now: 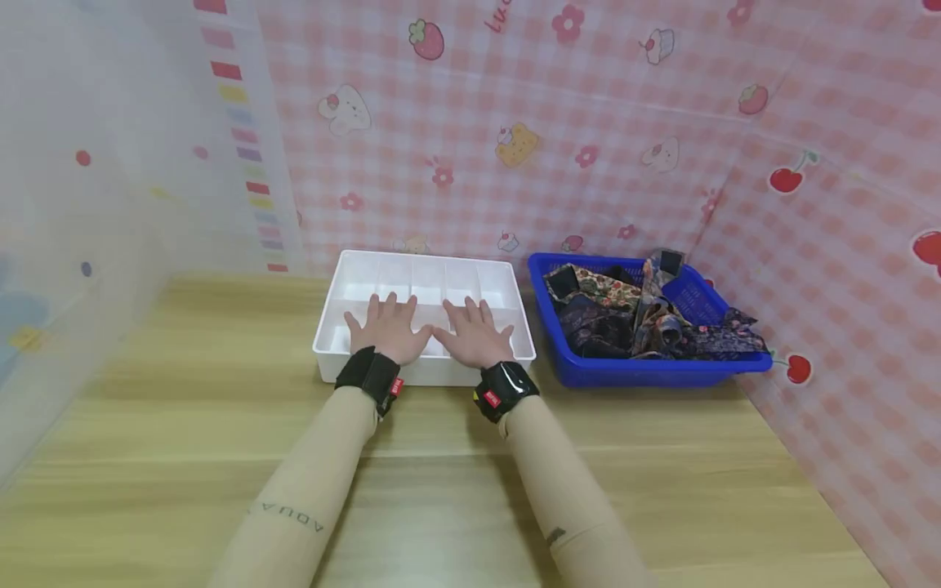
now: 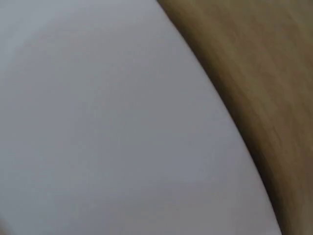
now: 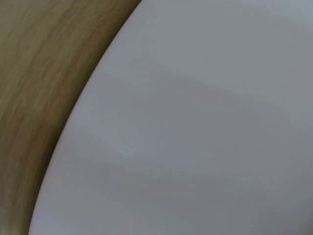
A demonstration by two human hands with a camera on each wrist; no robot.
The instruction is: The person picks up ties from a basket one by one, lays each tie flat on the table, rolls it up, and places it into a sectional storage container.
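Note:
A white divided tray [image 1: 507, 282] stands on the wooden table in the head view. My left hand [image 1: 388, 327] lies flat over its front compartments, fingers straight and spread. Beside it my right hand [image 1: 474, 331] lies flat in the same way, the two thumbs almost meeting. Neither hand holds anything. Each wrist view is filled by a blurred close-up of the white tray wall [image 2: 107, 127] [image 3: 205, 127] with a strip of table [image 2: 264, 73] [image 3: 44, 83] beside it; no fingers show there.
A blue basket [image 1: 588, 371] of dark patterned cloth pieces [image 1: 632, 322] stands just right of the tray. Pink checked sheets close off the back and right, and a translucent sheet the left. Bare wooden table [image 1: 184, 392] stretches to the front and left.

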